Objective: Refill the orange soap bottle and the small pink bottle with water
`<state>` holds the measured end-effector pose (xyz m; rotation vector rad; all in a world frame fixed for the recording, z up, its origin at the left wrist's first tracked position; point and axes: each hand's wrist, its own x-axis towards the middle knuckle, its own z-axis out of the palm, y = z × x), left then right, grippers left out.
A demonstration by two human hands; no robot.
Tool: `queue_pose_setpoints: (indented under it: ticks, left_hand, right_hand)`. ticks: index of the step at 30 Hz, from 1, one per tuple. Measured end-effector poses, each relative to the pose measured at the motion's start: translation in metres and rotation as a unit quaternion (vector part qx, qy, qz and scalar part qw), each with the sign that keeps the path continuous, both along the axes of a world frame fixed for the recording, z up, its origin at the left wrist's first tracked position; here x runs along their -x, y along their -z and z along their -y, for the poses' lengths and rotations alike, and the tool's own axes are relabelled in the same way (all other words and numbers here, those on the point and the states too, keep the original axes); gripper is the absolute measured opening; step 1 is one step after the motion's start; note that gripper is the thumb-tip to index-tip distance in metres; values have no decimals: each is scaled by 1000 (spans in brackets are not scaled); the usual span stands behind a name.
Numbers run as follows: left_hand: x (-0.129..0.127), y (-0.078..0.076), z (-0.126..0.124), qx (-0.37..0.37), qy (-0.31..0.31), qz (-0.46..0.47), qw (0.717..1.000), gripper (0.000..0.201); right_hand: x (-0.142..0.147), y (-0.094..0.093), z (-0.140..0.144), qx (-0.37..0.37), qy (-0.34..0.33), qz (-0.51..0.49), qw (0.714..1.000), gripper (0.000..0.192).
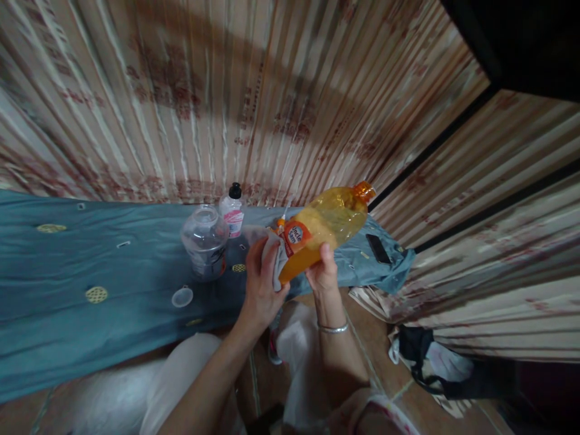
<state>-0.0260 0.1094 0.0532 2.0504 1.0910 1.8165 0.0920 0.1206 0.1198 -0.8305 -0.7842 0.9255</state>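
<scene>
You are sitting at a long blue cloth [67, 272] that is running left to right under a wall of striped curtain [226, 90]. Above the cloth's right part you are holding an orange bottle [324, 226], tilted, its orange cap [364, 191] pointing up and to the right and its base down toward your hands. Your right hand [324, 269] is gripping the bottle from below, fingers curling around its lower side, a bangle [333, 328] sitting on that wrist. Your left hand [263, 281] is closing on a grey rag [275, 257] and pressing it against the bottle's base end, just beside the label [296, 235]. The bottle is translucent, looking dented along its body, with darker orange liquid pooling at the low end. Left of your hands a clear jar [206, 241] is standing on the cloth, a small white bottle [232, 211] with a black cap just behind it. A clear lid [182, 296] is lying near the jar. A dark phone [377, 248] is lying on the cloth's right end.
</scene>
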Motion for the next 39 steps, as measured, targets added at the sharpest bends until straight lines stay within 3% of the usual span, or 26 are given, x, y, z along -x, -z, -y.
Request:
queue_pose_setpoints:
  ticks: [7, 13, 16, 22, 26, 29, 32, 39]
  left_hand:
    - [-1, 1, -2, 18, -6, 4, 1000, 85]
    - [4, 1, -2, 101, 60, 71, 991, 81]
    - [5, -3, 1, 184, 110, 129, 968, 79]
    - [7, -15, 3, 324, 195, 231, 897, 85]
    - [7, -11, 2, 373, 235, 259, 859, 93]
    - [5, -6, 0, 379, 253, 271, 848, 93]
    - [3, -5, -1, 351, 251, 252, 866, 87]
    - [2, -6, -1, 197, 160, 111, 961, 83]
  right_hand:
    - [4, 0, -5, -9, 15, 0, 1000, 64]
    - [-2, 6, -3, 19, -16, 15, 1000, 68]
    - [-7, 5, -3, 14, -40, 31, 999, 70]
    - [-28, -1, -15, 12, -87, 69, 994, 64]
    - [-41, -1, -28, 36, -166, 69, 983, 63]
    - [-42, 0, -32, 50, -171, 61, 982, 58]
    - [-38, 1, -32, 58, -138, 39, 988, 51]
    - [-28, 1, -24, 47, -102, 20, 994, 48]
